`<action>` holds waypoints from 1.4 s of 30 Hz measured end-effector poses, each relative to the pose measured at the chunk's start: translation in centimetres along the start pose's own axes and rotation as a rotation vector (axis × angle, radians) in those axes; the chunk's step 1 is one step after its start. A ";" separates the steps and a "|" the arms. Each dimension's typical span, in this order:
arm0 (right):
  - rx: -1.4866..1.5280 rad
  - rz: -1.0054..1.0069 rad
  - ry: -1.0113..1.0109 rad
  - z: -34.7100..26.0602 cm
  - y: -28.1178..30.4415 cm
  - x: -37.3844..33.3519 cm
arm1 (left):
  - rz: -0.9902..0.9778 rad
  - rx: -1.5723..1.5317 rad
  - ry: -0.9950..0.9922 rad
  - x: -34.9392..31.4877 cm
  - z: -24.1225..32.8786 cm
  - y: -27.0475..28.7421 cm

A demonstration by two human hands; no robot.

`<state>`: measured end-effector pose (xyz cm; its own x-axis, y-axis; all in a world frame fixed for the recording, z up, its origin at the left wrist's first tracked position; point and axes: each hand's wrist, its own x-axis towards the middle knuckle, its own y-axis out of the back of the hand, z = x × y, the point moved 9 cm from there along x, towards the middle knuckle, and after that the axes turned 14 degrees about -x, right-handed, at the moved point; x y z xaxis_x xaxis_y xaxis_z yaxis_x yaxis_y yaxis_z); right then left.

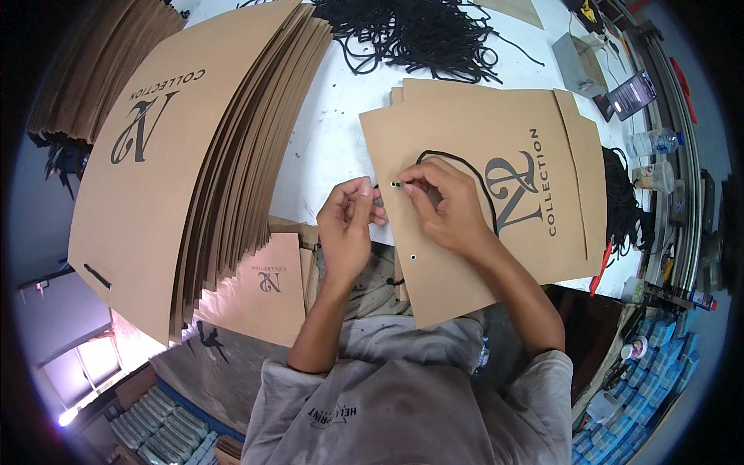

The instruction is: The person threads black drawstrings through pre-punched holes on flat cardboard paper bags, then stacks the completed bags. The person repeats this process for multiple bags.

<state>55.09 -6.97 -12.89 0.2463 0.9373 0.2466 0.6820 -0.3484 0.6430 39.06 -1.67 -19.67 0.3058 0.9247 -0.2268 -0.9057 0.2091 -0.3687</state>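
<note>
A brown paper bag [457, 124] with dark print lies flat in front of me, on top of other bags, its near-left edge holding two eyelets. My right hand [448, 203] pinches a black cord [479, 172] close to the upper eyelet [395, 184]. The cord loops from there over the bag and passes under my right wrist. The lower eyelet [413, 257] has no cord in it. Just left of the bag's edge, my left hand [346, 229] has thumb and fingers drawn together. A small dark bit shows at its fingertips, too small to name.
A tall stack of brown bags [256, 155] stands at left, with another stack [108, 62] behind it. Black cords [411, 35] lie piled at the far side, more [624, 201] at right. A phone [632, 94], a bottle [655, 142] and a red-handled tool [601, 267] sit rightward.
</note>
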 end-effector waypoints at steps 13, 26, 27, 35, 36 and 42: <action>0.033 -0.038 -0.123 1.4 -1.2 0.6 | 0.036 0.056 -0.009 -0.3 -0.2 0.0; 0.045 0.005 -0.105 2.5 -0.7 -0.1 | -0.197 -0.132 0.183 1.7 -2.0 -1.3; 0.082 0.021 -0.120 2.5 -0.7 -0.1 | -0.226 -0.026 0.150 1.6 -1.4 -1.7; 0.106 0.146 -0.163 3.3 -0.1 -0.7 | -0.187 0.416 -0.253 1.5 2.3 -1.4; 0.072 0.116 -0.095 2.2 -0.3 -0.7 | -0.183 0.440 -0.313 1.0 3.1 -0.7; 0.120 0.002 0.014 -0.2 -1.4 -1.5 | -0.415 0.117 0.010 -1.2 3.3 -0.7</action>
<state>53.57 -7.87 -14.01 0.2386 0.9362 0.2579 0.7594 -0.3454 0.5514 38.32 -1.85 -16.15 0.6535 0.7516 -0.0895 -0.7323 0.5980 -0.3257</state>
